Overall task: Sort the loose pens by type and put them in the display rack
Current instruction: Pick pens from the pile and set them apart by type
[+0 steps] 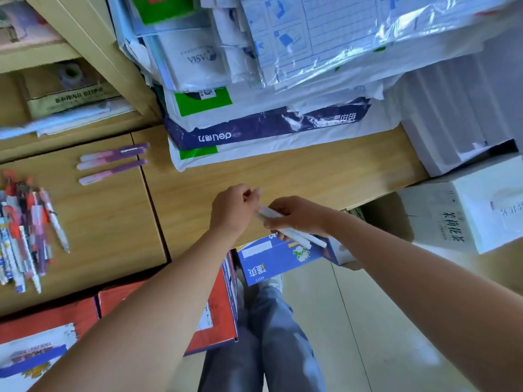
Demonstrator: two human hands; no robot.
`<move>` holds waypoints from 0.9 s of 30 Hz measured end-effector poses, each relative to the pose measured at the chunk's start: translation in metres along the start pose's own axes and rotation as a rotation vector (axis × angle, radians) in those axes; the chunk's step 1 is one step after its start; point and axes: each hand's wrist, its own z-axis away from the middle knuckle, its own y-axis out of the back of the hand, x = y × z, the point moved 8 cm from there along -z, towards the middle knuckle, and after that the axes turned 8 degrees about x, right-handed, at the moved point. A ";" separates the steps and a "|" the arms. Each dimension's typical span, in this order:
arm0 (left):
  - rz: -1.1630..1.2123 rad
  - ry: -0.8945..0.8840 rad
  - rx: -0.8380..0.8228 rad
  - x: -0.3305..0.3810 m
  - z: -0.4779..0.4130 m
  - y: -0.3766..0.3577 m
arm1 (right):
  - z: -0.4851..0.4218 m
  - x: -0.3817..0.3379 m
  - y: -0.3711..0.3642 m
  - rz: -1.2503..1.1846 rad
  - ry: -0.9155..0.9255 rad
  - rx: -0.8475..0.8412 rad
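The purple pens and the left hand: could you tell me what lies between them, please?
Only bare wooden desktop, crossed by a dark seam, lies between the purple pens and the left hand, in the head view.

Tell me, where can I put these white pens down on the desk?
The desk is bare between the paper packs and its front edge, across to the white stacks. Also bare: below the purple pens, right of the mixed pen heap. The back and far left are crowded.

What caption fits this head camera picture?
Left hand and right hand grip white pens over desk; purple pens nearby.
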 end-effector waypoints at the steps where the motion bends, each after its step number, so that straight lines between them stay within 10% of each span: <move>1: 0.018 0.010 -0.002 0.000 -0.001 -0.001 | 0.002 0.003 0.004 -0.002 0.005 0.018; 9: 0.148 0.025 -0.104 0.025 -0.015 -0.050 | 0.007 0.046 0.042 0.069 0.019 0.236; 18: -0.244 -0.306 -0.217 0.112 -0.031 -0.137 | 0.019 0.149 0.201 0.185 -0.116 0.741; 27: -0.456 -0.433 -0.268 0.181 -0.058 -0.226 | -0.001 0.170 0.261 0.358 0.026 0.882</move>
